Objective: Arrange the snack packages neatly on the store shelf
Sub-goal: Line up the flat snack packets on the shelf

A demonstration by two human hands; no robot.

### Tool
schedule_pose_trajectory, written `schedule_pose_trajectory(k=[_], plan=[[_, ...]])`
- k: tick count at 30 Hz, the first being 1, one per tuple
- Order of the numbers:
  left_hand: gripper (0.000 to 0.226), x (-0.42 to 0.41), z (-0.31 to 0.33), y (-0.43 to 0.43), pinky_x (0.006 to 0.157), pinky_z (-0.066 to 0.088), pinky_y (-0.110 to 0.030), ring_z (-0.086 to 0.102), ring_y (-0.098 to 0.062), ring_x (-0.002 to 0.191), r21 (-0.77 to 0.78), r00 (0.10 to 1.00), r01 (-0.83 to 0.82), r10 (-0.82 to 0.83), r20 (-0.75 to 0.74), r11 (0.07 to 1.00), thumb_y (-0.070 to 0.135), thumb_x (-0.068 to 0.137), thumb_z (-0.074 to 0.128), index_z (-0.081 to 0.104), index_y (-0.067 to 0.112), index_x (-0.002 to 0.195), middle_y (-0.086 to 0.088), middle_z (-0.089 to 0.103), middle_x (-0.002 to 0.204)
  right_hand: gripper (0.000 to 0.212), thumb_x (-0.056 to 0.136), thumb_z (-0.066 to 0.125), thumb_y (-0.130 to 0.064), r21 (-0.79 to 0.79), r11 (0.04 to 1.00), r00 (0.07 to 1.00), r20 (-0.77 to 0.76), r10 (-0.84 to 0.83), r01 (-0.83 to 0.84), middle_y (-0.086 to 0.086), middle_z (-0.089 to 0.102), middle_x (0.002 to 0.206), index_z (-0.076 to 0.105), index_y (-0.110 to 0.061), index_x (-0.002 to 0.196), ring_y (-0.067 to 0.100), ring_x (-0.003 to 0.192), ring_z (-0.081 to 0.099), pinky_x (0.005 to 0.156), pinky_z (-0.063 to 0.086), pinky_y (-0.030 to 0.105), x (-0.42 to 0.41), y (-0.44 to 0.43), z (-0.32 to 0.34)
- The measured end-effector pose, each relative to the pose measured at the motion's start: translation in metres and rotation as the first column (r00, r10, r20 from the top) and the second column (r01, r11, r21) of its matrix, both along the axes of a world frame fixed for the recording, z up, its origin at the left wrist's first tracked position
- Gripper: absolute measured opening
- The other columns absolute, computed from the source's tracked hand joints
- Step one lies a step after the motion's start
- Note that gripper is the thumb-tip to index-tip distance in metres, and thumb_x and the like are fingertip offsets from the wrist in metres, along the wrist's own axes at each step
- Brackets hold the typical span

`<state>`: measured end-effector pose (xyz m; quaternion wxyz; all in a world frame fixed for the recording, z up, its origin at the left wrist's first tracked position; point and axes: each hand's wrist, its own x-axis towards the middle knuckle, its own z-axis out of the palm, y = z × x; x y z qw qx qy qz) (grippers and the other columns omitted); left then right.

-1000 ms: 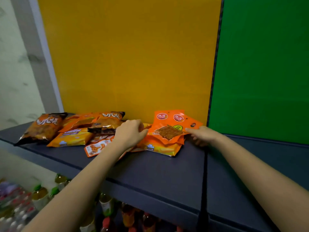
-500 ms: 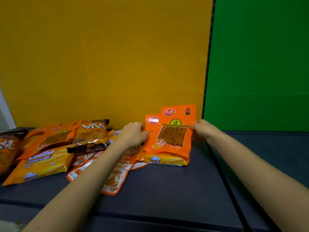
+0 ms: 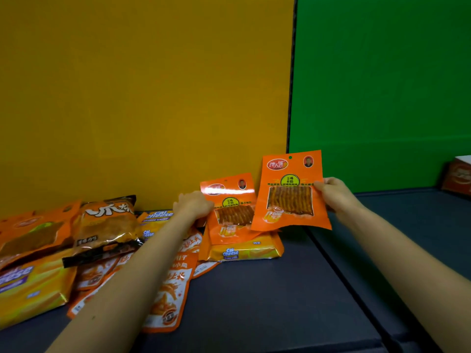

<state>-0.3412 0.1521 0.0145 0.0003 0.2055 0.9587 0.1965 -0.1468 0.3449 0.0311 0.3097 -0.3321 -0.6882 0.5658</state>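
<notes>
Sorting: right hand (image 3: 336,197) pinches flat orange plastic pouch (image 3: 290,192) upright, 3 o'clock of twin pouch (image 3: 230,212) gripped by left hand (image 3: 195,206); next, likely set it squarely on dark shelf (image 3: 254,301).

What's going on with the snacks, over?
Right hand pinches orange strip packet, held upright. Left hand grips twin packet on Cal Cheese pack. Loose pile at left, nothing blocking.
</notes>
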Motion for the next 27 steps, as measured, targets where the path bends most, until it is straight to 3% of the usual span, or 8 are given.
schedule_pose_trajectory(k=[4,7,9,11,14,18,23,27], plan=[[0.04,-0.006,-0.002,0.003,0.105,0.038,-0.039,0.046,-0.032,0.124,0.122,0.996,-0.014,0.003,0.087,0.992,0.038,0.085,0.059,0.061,0.011,0.114,-0.013,0.057,0.128,0.014,0.1,0.039,-0.021,-0.021,0.999,0.999,-0.016,-0.032,0.031,0.003,0.057,0.082,0.045,-0.012,0.108,0.012,0.07,0.056,0.058,0.043,0.027,0.009,0.0,-0.004],[0.028,-0.005,0.0,0.002,0.101,0.035,-0.036,0.048,-0.031,0.121,0.157,1.0,-0.027,0.026,0.011,0.987,0.026,0.088,0.054,0.065,0.009,0.107,-0.014,0.062,0.121,0.014,0.1,0.04,-0.022,-0.033,0.998,0.998,-0.019,-0.054,0.053,0.004,0.058,0.084,0.046,-0.011,0.108,0.013,0.071,0.056,0.058,0.043,0.027,0.016,0.0,-0.006],[0.015,-0.005,0.002,0.004,0.093,0.042,-0.036,0.055,-0.032,0.11,0.282,1.0,0.021,-0.024,0.009,0.959,0.016,0.09,0.051,0.063,0.008,0.085,-0.018,0.065,0.11,0.014,0.1,0.04,-0.021,-0.036,0.997,0.997,-0.025,-0.072,0.071,0.004,0.059,0.084,0.047,-0.011,0.108,0.013,0.071,0.056,0.057,0.043,0.027,0.022,0.001,-0.008],[0.026,-0.004,0.003,0.007,0.075,0.042,-0.035,0.056,-0.028,0.089,0.48,0.992,0.078,-0.118,0.054,0.874,0.008,0.091,0.047,0.044,0.017,0.066,-0.019,0.06,0.093,0.015,0.1,0.041,-0.021,-0.035,0.996,0.996,-0.03,-0.088,0.087,0.005,0.059,0.085,0.048,-0.011,0.108,0.013,0.072,0.057,0.058,0.043,0.027,0.028,0.001,-0.01],[0.03,-0.001,0.006,0.013,0.063,0.037,-0.035,0.05,-0.025,0.083,0.684,0.979,0.085,-0.189,0.079,0.724,0.008,0.095,0.041,0.032,0.022,0.069,-0.017,0.053,0.091,0.016,0.1,0.041,-0.022,-0.038,0.993,0.993,-0.026,-0.116,0.115,0.008,0.06,0.094,0.048,-0.011,0.109,0.019,0.08,0.059,0.07,0.046,0.032,0.041,0.0,-0.013],[0.03,0.016,0.017,0.023,0.051,0.033,-0.029,0.049,-0.022,0.062,0.81,0.966,0.098,-0.252,0.063,0.578,0.008,0.097,0.038,0.032,0.024,0.072,-0.015,0.051,0.082,0.016,0.1,0.041,-0.022,-0.058,0.986,0.987,-0.019,-0.159,0.157,0.011,0.061,0.101,0.049,-0.011,0.108,0.022,0.09,0.059,0.079,0.046,0.035,0.069,0.003,-0.015],[0.031,0.062,0.029,0.052,0.032,0.039,-0.015,0.05,0.002,0.029,0.854,0.916,0.151,-0.396,0.07,0.498,0.003,0.097,0.037,0.033,0.023,0.074,-0.005,0.053,0.07,0.014,0.099,0.042,-0.023,-0.088,0.97,0.973,-0.018,-0.23,0.227,0.006,0.062,0.091,0.051,-0.014,0.103,0.02,0.085,0.06,0.074,0.048,0.034,0.124,0.019,-0.011],[0.017,0.122,0.034,0.09,0.04,0.046,-0.02,0.059,-0.005,0.042,0.845,0.865,0.178,-0.49,0.11,0.504,0.01,0.099,0.039,0.04,0.019,0.085,-0.004,0.056,0.074,0.014,0.1,0.041,-0.024,-0.084,0.95,0.954,-0.007,-0.301,0.3,0.005,0.062,0.09,0.052,-0.016,0.095,0.015,0.074,0.059,0.063,0.046,0.028,0.186,0.04,-0.011]])
